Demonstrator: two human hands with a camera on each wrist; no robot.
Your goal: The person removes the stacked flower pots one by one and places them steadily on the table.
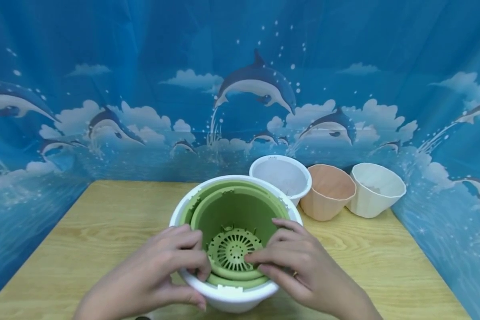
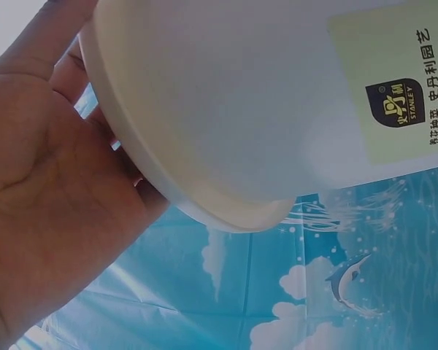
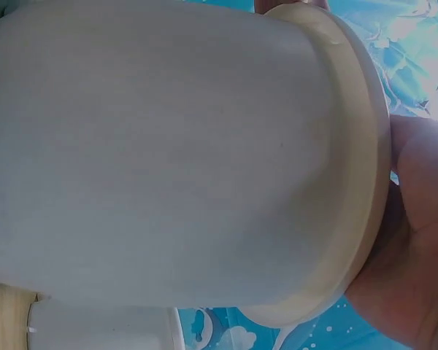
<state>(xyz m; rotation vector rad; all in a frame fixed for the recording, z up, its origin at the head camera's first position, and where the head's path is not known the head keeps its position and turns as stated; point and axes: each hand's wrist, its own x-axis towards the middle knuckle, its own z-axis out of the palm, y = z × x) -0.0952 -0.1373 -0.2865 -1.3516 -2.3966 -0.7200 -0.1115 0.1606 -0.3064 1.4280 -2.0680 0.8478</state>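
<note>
A large white flowerpot (image 1: 237,306) stands upright at the front middle of the table, and a paper label (image 2: 394,102) shows on its side in the left wrist view. Nested inside it are two green flowerpots, an outer one (image 1: 248,283) and an inner one (image 1: 240,206). A slotted green disc (image 1: 236,251) lies at the bottom. My left hand (image 1: 164,262) grips the white rim at the front left, fingers curled over it and thumb outside. At the front right, my right hand (image 1: 300,262) pinches the inner green pot's rim, its index fingertip inside.
Behind and to the right stand a second white pot (image 1: 280,175), a terracotta-coloured pot (image 1: 324,206) and a cream pot (image 1: 374,202). A dolphin-printed blue curtain (image 1: 176,40) borders the wooden table (image 1: 116,222). A small dark thing (image 1: 142,318) shows at the bottom edge.
</note>
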